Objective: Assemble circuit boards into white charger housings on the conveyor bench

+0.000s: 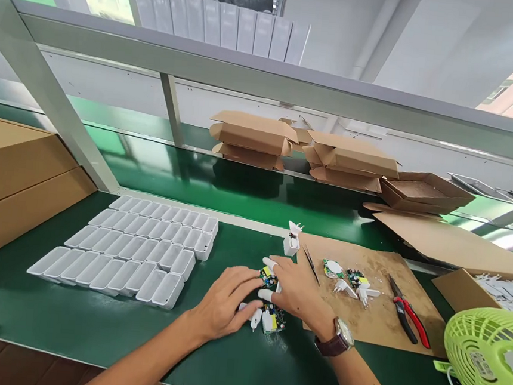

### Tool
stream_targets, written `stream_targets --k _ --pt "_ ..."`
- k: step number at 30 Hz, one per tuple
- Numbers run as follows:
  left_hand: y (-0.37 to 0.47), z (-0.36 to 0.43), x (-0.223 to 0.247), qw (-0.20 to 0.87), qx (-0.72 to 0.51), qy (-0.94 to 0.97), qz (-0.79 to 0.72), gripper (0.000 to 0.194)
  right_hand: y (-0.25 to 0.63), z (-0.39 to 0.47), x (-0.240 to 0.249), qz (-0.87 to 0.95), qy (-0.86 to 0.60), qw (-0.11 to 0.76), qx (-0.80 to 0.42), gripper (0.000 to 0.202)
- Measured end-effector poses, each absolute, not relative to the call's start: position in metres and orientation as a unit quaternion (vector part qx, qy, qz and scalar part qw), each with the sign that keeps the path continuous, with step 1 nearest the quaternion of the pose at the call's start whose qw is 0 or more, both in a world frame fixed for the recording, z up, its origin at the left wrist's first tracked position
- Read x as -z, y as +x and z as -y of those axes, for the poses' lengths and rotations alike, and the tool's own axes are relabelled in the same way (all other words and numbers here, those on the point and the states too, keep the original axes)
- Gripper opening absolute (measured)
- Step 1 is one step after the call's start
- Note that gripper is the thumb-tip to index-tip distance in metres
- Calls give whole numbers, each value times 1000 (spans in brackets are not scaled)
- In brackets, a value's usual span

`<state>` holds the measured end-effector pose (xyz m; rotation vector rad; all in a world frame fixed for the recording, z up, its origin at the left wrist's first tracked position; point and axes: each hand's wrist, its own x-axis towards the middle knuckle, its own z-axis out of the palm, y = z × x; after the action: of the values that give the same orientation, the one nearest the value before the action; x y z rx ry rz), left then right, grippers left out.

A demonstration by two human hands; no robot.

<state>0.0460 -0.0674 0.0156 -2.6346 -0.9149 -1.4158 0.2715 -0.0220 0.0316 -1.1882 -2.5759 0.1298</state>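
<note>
Between my two hands is a small circuit board (268, 276) with yellow and blue parts, partly covered by fingers. My left hand (227, 302) grips it from the left, forefinger at its edge and thumb lower down. From the right, my right hand (296, 289), with white covers on two fingertips, pinches the same board. Just below lies a second circuit board (273, 320) with a yellow-and-white component. Beside that, a white plug piece (255, 318) rests partly under my left thumb. A white case (292, 242) stands upright beyond my hands, with a plug piece on top.
Rows of white plastic cases (130, 247) fill the left bench. On a cardboard sheet (388, 324) lie tweezers (311, 263), red-black pliers (408, 316), and more boards (356, 279) with plugs. A green fan (484, 356) stands at right; cardboard boxes (252, 135) sit behind.
</note>
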Motion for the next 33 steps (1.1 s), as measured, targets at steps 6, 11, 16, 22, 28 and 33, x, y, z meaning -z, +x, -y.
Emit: stream_targets --k 6,11,16,22,28,33 --pt "13 55 -57 150 399 -801 420 34 276 23 -30 888 -441 111 -70 48" --pt "-32 42 -61 220 249 -806 490 24 311 24 -52 862 -492 121 2 46" --pt "-61 25 -42 241 143 -819 501 29 364 21 -67 803 -592 58 49 30" --pt "-68 10 -35 211 102 -835 498 30 399 23 -75 772 -633 46 44 38" --pt "-31 18 -57 195 140 -852 464 32 337 65 -67 888 -418 153 -112 66" --pt "19 21 -48 163 225 -874 398 33 276 83 -44 945 -308 30 -101 45"
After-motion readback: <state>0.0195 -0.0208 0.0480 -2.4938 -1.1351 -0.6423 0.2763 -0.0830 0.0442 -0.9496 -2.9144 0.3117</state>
